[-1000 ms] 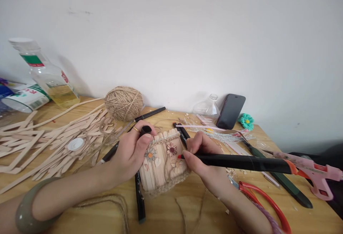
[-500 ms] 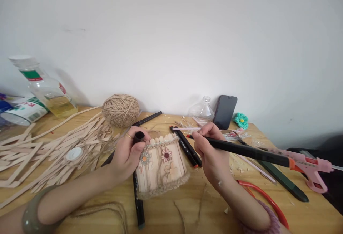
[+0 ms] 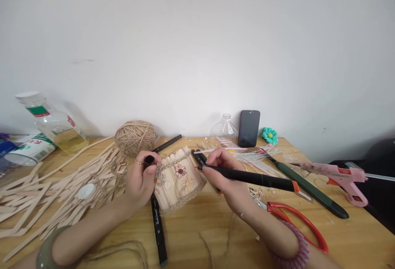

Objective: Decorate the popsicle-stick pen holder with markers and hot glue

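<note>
A small panel of wooden sticks (image 3: 173, 178), edged with twine and drawn with flowers, is tilted in the grip of my left hand (image 3: 141, 178). The same hand also pinches a black marker cap (image 3: 149, 161). My right hand (image 3: 230, 178) is closed round a black marker (image 3: 256, 177) with an orange end. Its reddish tip points left, close to the panel's right edge; whether it touches is unclear. Black markers lie on the table, one below the panel (image 3: 159, 232) and others partly behind my right hand.
Loose wooden sticks (image 3: 31, 195), a twine ball (image 3: 135, 137) and a bottle (image 3: 60, 131) are at left. A phone (image 3: 248, 129) leans against the wall. At right are red-handled scissors (image 3: 308, 221), a green-handled tool (image 3: 311, 191) and a pink glue gun (image 3: 347, 178).
The camera view has shifted. Both hands and the panel sit further left in view, and the marker's tip in my right hand is nearer the panel.
</note>
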Available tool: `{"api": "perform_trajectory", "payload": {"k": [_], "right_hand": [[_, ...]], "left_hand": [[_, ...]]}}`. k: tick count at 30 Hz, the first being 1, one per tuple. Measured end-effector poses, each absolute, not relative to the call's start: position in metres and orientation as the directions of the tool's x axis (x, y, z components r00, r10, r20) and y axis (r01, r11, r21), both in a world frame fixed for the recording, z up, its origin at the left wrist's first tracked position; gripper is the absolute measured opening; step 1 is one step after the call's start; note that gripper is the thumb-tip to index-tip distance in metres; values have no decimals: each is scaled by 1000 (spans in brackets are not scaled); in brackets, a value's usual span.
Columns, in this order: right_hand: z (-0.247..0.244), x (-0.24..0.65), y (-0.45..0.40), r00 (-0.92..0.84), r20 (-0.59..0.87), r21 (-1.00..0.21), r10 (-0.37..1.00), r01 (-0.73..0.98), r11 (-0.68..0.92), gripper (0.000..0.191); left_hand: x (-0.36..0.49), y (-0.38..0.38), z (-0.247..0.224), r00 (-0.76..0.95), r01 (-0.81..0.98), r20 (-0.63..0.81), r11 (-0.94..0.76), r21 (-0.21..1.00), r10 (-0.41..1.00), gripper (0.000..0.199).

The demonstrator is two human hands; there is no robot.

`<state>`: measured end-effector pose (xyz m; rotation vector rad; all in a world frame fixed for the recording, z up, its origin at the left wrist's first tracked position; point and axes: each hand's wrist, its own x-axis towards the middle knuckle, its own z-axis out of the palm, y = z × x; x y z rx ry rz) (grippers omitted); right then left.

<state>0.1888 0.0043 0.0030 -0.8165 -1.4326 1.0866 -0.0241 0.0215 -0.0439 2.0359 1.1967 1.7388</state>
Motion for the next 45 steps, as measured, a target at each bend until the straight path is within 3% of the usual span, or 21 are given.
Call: {"api": "perform_trajectory", "payload": {"k": [16, 26, 45], "right_hand": [[-7, 186, 7, -158, 372, -920, 915, 71, 386, 21], [-9, 184, 8, -169, 380, -910, 909, 109, 401, 22], [-5, 184, 8, -129, 358, -928, 925, 63, 368, 21]], "left_hand": [[-17, 16, -34, -73, 481, 572, -473, 738, 817, 19], [-14, 17, -29, -62, 529, 606, -489, 694, 793, 11], [-14, 18, -27, -80, 561, 633, -490, 667, 770, 12]]}}
